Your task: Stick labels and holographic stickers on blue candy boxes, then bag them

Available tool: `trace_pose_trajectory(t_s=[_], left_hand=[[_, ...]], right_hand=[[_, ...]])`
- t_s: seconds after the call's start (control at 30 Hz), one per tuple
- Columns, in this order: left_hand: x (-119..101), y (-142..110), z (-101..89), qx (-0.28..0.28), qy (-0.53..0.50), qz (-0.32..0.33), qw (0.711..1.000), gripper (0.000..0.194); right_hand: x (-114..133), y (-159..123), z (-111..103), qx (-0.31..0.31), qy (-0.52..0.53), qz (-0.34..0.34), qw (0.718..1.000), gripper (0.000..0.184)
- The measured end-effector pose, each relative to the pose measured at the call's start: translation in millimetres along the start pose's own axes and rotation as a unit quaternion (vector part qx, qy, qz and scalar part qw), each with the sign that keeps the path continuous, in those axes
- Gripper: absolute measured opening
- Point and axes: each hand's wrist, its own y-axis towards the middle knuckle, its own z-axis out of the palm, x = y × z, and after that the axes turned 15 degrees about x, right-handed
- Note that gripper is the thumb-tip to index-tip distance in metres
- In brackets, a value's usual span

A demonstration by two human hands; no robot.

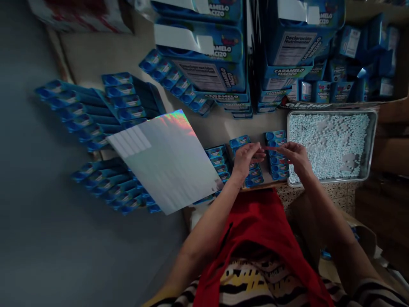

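My left hand (pixel 245 160) and my right hand (pixel 298 157) are close together at the table's front edge. A thin red strip (pixel 270 148) stretches between their fingertips, pinched at both ends. Its exact kind is too small to make out. Below the hands lie rows of small blue candy packs (pixel 276 167), partly covered by my fingers. To the left, a shiny silvery sheet (pixel 166 162) with pale strips at one corner lies over more blue packs.
A metal tray (pixel 332 183) of small pale-blue pellets stands at my right. Stacked blue caramel boxes (pixel 204 72) rise at the back. A carton (pixel 393 102) of blue boxes sits back right. Fanned blue packs (pixel 83 111) reach past the table's left edge.
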Motion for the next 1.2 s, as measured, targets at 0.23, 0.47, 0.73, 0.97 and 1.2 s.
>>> trace_pose_trajectory(t_s=[0.23,0.47,0.73,0.97,1.2], left_hand=[[0.1,8.2,7.1,-0.012,-0.008,-0.021,1.000,0.067],[4.3,18.5,9.8,0.030,0.009,-0.023,0.999,0.053],[-9.5,30.6,12.2,-0.168,0.436,0.093,0.879,0.015],[-4.4,38.2,18.1,-0.218,0.570,0.095,0.786,0.014],[-6.4,39.3,18.0,-0.201,0.553,0.081,0.804,0.013]], right_hand=[[18.3,-10.9,-3.4,0.018,-0.012,-0.011,1.000,0.045],[14.0,-3.5,-14.2,0.024,-0.018,-0.004,1.000,0.044],[-6.6,48.3,-13.6,-0.106,-0.292,-0.085,0.947,0.038],[0.5,69.3,-2.8,-0.160,-0.477,-0.023,0.864,0.025],[-0.7,74.0,-3.2,-0.156,-0.482,-0.004,0.862,0.027]])
